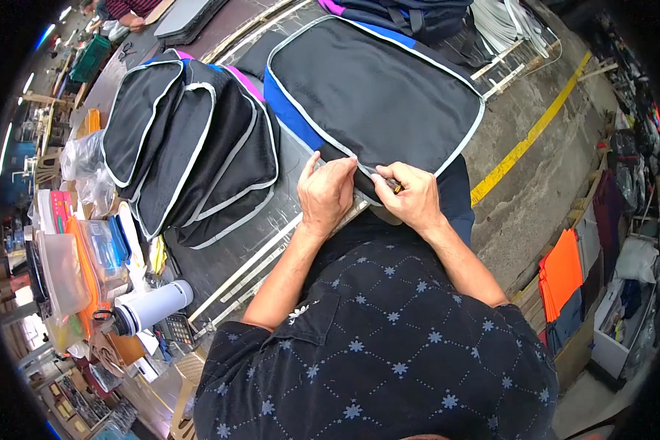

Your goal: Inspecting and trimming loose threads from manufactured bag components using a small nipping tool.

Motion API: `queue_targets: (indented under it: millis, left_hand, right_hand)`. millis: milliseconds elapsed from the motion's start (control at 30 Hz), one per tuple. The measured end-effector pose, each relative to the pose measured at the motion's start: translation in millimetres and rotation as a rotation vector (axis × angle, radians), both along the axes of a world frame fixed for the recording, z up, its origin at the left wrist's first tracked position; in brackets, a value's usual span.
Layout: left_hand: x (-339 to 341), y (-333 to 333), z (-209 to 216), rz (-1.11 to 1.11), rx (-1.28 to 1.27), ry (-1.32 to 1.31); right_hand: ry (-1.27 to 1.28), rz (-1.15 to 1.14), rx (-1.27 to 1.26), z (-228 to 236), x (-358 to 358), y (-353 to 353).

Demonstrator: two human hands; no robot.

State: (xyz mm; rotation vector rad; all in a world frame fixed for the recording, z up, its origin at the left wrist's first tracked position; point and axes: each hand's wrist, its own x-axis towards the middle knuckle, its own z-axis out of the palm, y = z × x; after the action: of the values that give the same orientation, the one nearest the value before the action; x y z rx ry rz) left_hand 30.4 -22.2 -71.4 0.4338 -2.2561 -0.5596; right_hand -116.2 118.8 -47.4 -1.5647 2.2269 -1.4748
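A black fabric bag (pixel 381 84) with pale grey edge binding and a blue side lies across the table edge and my lap. Its near rim is between my two hands. With fingers and thumb closed, my left hand (pixel 326 192) pinches the bound edge. Close beside it, my right hand (pixel 411 194) is curled at the same edge, thumb toward the binding. A small dark-and-yellow tool (pixel 398 188) pokes out of the right fist; most of it is hidden, and its kind cannot be made out.
Several similar black bags (pixel 191 147) lie overlapping on the table to the left. A pale lilac bottle (pixel 154 304) lies by a calculator (pixel 177 330) and stacked plastic boxes. More dark bags (pixel 418 18) sit at the far side. Orange cloth (pixel 561 275) hangs at right; another person's hand (pixel 133 23) shows far left.
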Motion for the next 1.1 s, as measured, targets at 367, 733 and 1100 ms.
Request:
queue_targets:
  millis: [367,733,1100]
  left_hand:
    - [0.2,-0.6,-4.4,-0.001,0.047,0.027]
    - [1.1,0.2,-2.3,0.025,0.093,0.035]
    - [1.9,0.9,-2.1,0.015,0.075,0.001]
  right_hand:
    - [0.059,-0.065,0.051,4.0,4.0,-8.2]
    - [0.093,-0.023,0.054,2.0,1.5,-6.6]
    - [0.137,-0.08,0.035,-0.2,8.4,-12.8]
